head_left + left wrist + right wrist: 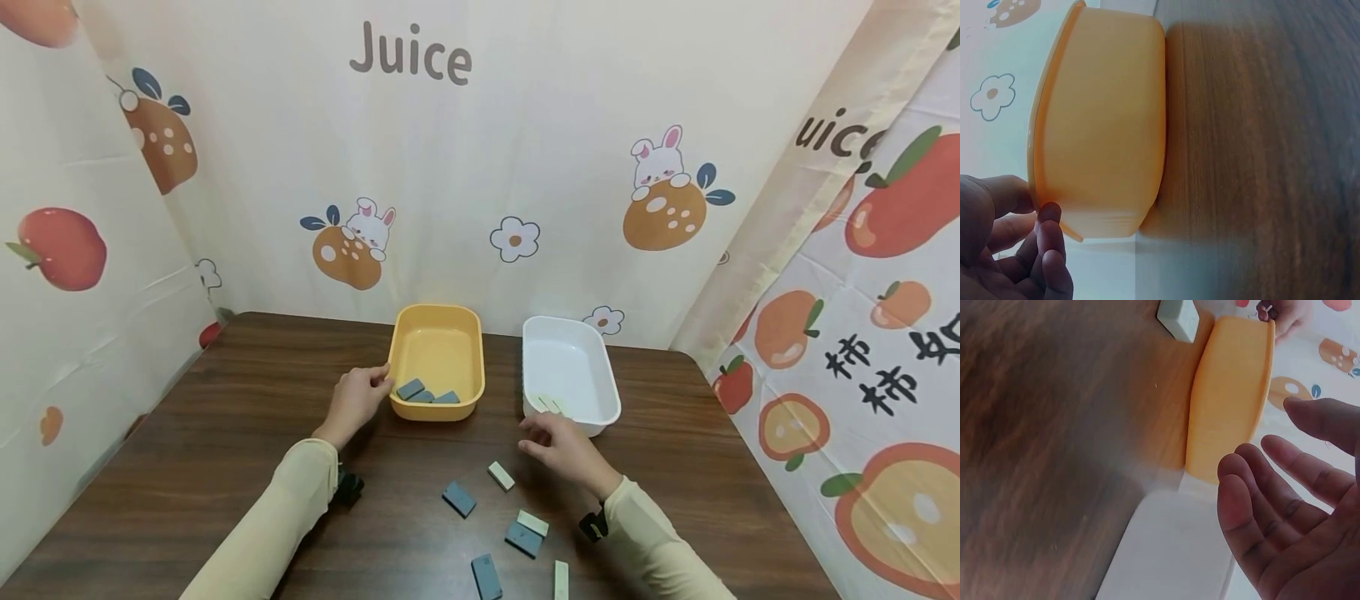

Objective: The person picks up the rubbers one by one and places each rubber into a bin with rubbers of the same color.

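- The left hand (356,404) pinches the near left rim of the yellow rectangular plastic basin (435,413) between thumb and fingers.
- The right hand (566,450) is loosely open with fingers apart, holding nothing, just in front of the near left corner of the white rectangular plastic basin (572,362).
- The yellow basin stands left of the white one, a gap between them, both toward the far side of the dark brown wooden desk (397,542).
- Three blue-grey rectangular blocks (410,389) lie at the yellow basin's near end.
- Pale green rectangular blocks (550,405) lie at the white basin's near end, partly hidden, so their number is unclear.
- Nearer on the desk lie three more blue-grey blocks (459,499) and three more pale green ones (501,476); one of each colour sit together.
- Behind hangs a fruit-and-rabbit printed cream curtain (450,150).
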`<state>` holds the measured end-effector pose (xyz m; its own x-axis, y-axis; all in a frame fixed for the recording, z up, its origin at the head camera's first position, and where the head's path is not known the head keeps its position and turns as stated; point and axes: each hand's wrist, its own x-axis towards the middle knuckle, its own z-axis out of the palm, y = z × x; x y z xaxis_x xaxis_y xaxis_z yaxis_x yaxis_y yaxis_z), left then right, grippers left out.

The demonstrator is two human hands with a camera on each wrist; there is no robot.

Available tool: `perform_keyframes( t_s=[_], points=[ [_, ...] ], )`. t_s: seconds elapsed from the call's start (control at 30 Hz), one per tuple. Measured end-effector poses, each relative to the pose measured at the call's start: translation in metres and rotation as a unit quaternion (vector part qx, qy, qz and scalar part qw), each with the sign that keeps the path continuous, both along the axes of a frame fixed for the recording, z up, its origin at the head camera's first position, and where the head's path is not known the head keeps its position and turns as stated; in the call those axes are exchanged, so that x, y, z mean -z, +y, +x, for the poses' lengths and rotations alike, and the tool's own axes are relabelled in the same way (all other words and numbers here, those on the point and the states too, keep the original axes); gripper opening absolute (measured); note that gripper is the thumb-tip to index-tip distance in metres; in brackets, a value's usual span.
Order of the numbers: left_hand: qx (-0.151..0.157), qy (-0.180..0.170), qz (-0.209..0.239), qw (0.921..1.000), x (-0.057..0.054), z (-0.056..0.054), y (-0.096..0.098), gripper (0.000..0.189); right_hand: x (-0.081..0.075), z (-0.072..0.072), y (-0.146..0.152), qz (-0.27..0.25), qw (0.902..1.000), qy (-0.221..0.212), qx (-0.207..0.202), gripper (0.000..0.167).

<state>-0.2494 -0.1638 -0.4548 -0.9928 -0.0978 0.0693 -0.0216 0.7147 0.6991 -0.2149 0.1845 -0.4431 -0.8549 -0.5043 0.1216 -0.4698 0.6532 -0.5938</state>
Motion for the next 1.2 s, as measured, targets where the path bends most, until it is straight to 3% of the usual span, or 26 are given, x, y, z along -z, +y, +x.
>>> perform_keyframes(
  t_s=[0.23, 0.83, 1.2],
  points=[
    [-0.003, 0.0, 0.007, 1.0, -0.002, 0.001, 0.001, 0.041, 0.007, 0.002, -0.009, 0.021, 0.9992, -0.003, -0.034, 0.026],
    [0.012, -0.002, 0.004, 0.9999, -0.001, 0.001, 0.001, 0.041, 0.016, 0.009, -0.022, 0.077, 0.9914, -0.078, -0.072, 0.029],
    [0.01, -0.002, 0.009, 0.9999, -0.001, 0.002, 0.0, 0.041, 0.025, 0.008, -0.031, 0.124, 0.9864, -0.043, -0.098, 0.029]
  ],
)
